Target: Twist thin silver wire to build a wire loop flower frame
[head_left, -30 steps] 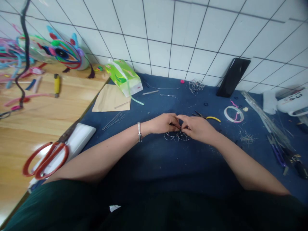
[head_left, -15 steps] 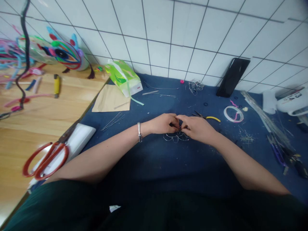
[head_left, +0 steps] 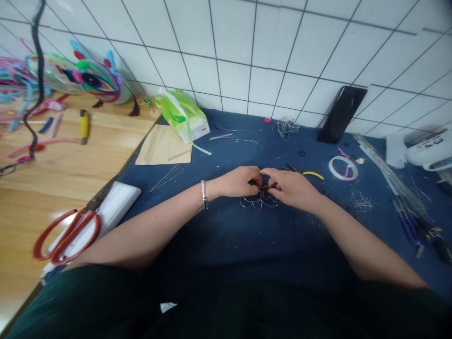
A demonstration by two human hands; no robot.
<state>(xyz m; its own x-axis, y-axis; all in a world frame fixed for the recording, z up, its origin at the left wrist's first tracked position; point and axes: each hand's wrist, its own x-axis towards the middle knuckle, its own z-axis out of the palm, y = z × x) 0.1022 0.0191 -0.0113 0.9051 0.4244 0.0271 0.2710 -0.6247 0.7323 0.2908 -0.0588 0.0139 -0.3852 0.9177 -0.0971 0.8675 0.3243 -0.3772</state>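
Observation:
A thin silvery wire piece bent into several loops (head_left: 260,202) hangs at the fingertips of both hands, just over the dark blue cloth. My left hand (head_left: 243,181), a metal bangle at its wrist, is closed with thumb and forefinger pinched on the wire piece. From the other side my right hand (head_left: 293,188) pinches the same piece; its fingertips almost meet the left ones. The exact grip point is partly hidden by the fingers. Behind the right hand lie pliers with yellow handles (head_left: 312,174), partly covered by it.
Orange-handled scissors (head_left: 76,230) rest on a white box at left. A green tissue pack (head_left: 181,113) and brown paper (head_left: 158,150) lie behind. A black phone (head_left: 342,114) leans on the tiled wall. Tape roll (head_left: 343,168), wire bundle and purple pliers (head_left: 409,226) are at right.
Both hands stay in nearly the same place on the looped wire piece. The right thumb and fingertips have shifted very slightly away from the left ones.

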